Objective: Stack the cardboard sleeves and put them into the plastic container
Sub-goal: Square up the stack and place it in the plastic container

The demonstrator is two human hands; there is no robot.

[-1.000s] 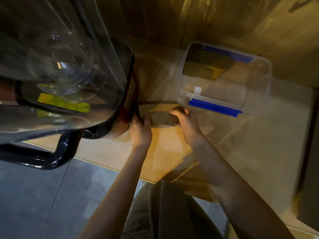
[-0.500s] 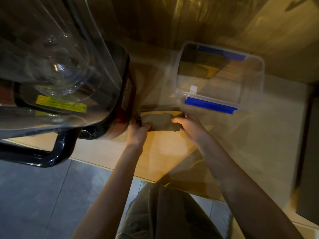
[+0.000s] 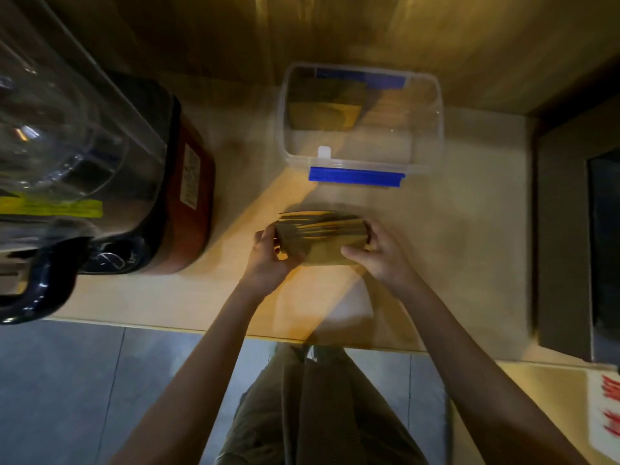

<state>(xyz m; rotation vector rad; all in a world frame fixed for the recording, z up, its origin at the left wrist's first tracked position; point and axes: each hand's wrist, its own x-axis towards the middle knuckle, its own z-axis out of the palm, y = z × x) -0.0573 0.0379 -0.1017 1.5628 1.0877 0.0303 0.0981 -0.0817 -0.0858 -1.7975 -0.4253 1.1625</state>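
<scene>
Nearest the camera, the left hand [image 3: 268,255] and the right hand [image 3: 379,251] clamp a stack of cardboard sleeves [image 3: 322,236] between them, one palm against each end, fingers curled round the edges. The stack is held just above the pale wooden surface [image 3: 208,297], its upper edges fanned and uneven, so the squaring-up looks only partly done.

Just beyond the stack stands the clear plastic container [image 3: 432,105], lid off, with a blue clip [image 3: 355,176] along its near rim. Some brown cardboard already lies inside against the far wall, though blur hides whether these are sleeves. To the left, well apart from the hands, sits a large blender [image 3: 100,156] with a clear jug.

By my judgement the gathering is finished and the stacking nearly so; what is left is to tidy the edges and lower the bundle into the container.

Half a second ago the hands pressed the sleeves down on the surface right beside the blender's base; now the bundle has been lifted and carried rightward, in front of the container.
</scene>
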